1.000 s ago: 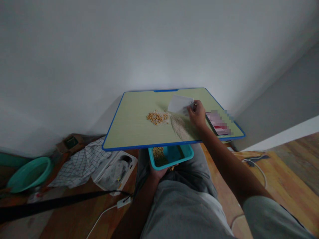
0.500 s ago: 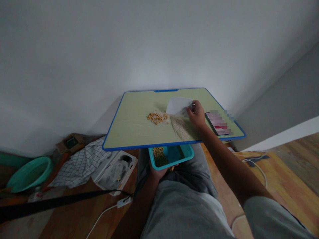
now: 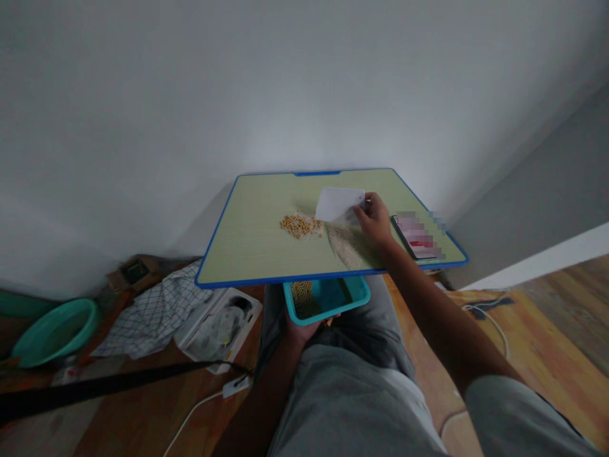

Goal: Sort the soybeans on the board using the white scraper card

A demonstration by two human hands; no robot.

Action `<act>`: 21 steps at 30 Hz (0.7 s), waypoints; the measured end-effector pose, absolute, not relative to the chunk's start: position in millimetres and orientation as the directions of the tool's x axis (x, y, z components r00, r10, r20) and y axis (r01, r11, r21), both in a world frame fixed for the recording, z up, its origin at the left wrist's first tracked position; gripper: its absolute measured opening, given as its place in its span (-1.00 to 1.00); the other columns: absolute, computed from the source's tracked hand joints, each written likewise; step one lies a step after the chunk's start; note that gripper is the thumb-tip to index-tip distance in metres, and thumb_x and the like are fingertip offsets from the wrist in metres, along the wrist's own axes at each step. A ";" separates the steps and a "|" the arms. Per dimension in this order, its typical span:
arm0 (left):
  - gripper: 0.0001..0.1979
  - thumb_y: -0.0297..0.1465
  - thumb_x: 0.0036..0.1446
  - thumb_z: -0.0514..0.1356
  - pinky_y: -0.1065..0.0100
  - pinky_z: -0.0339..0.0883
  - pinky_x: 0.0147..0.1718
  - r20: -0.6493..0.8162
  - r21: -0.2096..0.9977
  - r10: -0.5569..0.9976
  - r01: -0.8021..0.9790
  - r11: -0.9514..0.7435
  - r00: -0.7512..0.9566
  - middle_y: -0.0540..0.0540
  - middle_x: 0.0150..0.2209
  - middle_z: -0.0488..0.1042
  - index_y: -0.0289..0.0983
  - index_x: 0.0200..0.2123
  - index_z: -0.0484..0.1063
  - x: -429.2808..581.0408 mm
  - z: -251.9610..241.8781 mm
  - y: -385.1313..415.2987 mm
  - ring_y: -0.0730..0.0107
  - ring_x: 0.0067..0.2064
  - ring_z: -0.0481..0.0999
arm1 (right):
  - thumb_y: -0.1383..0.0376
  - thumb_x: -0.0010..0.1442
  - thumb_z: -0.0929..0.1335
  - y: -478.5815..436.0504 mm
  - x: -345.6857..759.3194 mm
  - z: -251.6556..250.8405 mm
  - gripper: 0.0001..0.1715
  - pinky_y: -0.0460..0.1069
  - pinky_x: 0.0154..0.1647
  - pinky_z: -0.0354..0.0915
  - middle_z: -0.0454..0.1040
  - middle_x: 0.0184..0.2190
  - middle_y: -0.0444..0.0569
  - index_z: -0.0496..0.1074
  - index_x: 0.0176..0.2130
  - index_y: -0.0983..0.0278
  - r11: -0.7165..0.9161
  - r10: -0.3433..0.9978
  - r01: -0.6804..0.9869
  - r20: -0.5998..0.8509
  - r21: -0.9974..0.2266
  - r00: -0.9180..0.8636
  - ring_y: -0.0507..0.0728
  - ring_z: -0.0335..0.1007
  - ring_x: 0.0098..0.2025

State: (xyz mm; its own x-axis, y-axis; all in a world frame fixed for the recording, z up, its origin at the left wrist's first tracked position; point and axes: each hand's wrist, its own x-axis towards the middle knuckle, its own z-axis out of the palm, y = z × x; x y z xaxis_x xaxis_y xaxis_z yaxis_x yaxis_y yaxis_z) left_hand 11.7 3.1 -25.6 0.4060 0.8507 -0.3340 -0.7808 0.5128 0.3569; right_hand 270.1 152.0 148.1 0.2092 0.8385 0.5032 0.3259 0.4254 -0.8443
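My right hand (image 3: 375, 221) pinches one end of a white plastic scraper (image 3: 335, 204), which is tilted above the folding table (image 3: 247, 251). Close to the scraper's left edge lies a small heap of yellow beans (image 3: 299, 226) mixed with whitish grains. A spread of fine pale grain (image 3: 349, 247) covers the table just below the scraper and beside my wrist. Under the table's front edge, my left hand (image 3: 303, 331) grips a teal plastic tray (image 3: 328, 317) from below, its fingers partly hidden. Yellow beans (image 3: 302, 292) and darker greenish grains sit in the tray's left part.
A phone (image 3: 415, 237) lies on the table's right side. A wall (image 3: 304, 82) stands behind the table. On the floor at left are a green basin (image 3: 57, 333), a checked cloth (image 3: 143, 320), a white box (image 3: 221, 327) and a power strip (image 3: 236, 385). Cables run along both sides.
The scraper in my right hand has shifted slightly left and towards me, and its face is tipped a little differently. My left hand and the tray stay where they were.
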 end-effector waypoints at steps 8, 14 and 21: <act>-0.37 0.16 0.36 0.05 -0.62 0.32 0.18 -0.336 0.359 0.852 -0.782 0.509 0.400 -0.31 0.42 0.48 -0.04 0.24 0.56 11.3 -21.3 2.2 -0.49 0.32 0.50 | 0.11 0.17 0.43 151.4 267.2 149.2 -0.67 -0.01 -0.34 0.32 0.54 -0.33 -0.12 0.36 -0.09 0.14 0.390 0.834 0.344 0.486 -0.854 0.261 0.15 0.44 -0.33; -0.36 0.17 0.36 0.03 -0.62 0.31 0.20 -0.338 0.365 0.850 -0.776 0.515 0.405 -0.34 0.37 0.52 -0.07 0.22 0.58 11.2 -19.4 0.8 -0.48 0.32 0.50 | 0.05 0.22 0.45 149.0 265.1 151.3 -0.64 -0.01 -0.33 0.37 0.53 -0.33 -0.11 0.35 -0.07 0.12 0.417 0.850 0.289 0.482 -0.862 0.211 0.17 0.45 -0.29; -0.36 0.12 0.43 -0.10 -0.61 0.31 0.20 -0.356 0.380 0.851 -0.772 0.509 0.386 -0.30 0.34 0.56 -0.04 0.13 0.64 12.0 -15.2 0.6 -0.43 0.30 0.52 | 0.07 0.22 0.48 145.6 263.2 155.9 -0.65 -0.01 -0.37 0.38 0.53 -0.37 -0.12 0.36 -0.11 0.12 0.410 0.849 0.276 0.474 -0.869 0.232 0.17 0.46 -0.31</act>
